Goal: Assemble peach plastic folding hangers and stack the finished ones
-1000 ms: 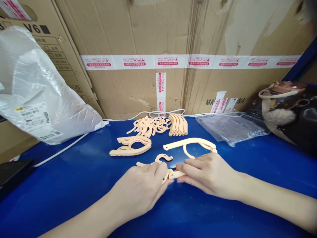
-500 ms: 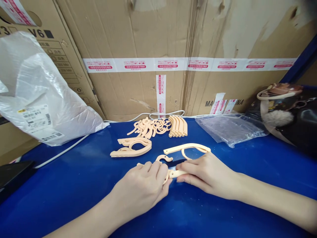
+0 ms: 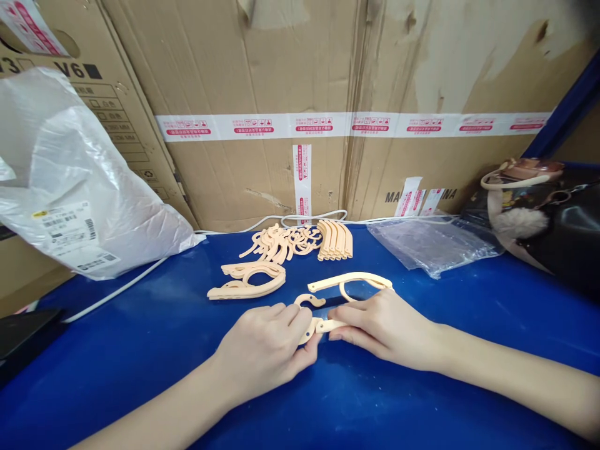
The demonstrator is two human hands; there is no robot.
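Note:
My left hand (image 3: 269, 344) is closed on a beige plastic hanger hook (image 3: 307, 301), whose curved tip shows above my knuckles. My right hand (image 3: 384, 325) pinches a beige hanger arm (image 3: 329, 325). The arm's holed end meets the hook piece between my two hands; whether they are joined I cannot tell. Just beyond my right hand lies a partly assembled folding hanger (image 3: 349, 279), its right end hidden behind my fingers. Folded hangers (image 3: 248, 289) rest beyond my left hand.
Farther back on the blue table (image 3: 365, 400) are a pile of loose hooks (image 3: 281, 240) and a stack of hanger arms (image 3: 335, 240). A clear plastic bag (image 3: 431, 247), a white parcel (image 3: 84, 181), a dark bag (image 3: 553, 219) and a cable (image 3: 117, 290) lie around. Cardboard boxes (image 3: 257, 75) stand behind.
The whole view has shifted slightly. My left hand has moved a little along the hook piece, leaving more of its holed base showing beside the arm's end. Both hands keep their grip.

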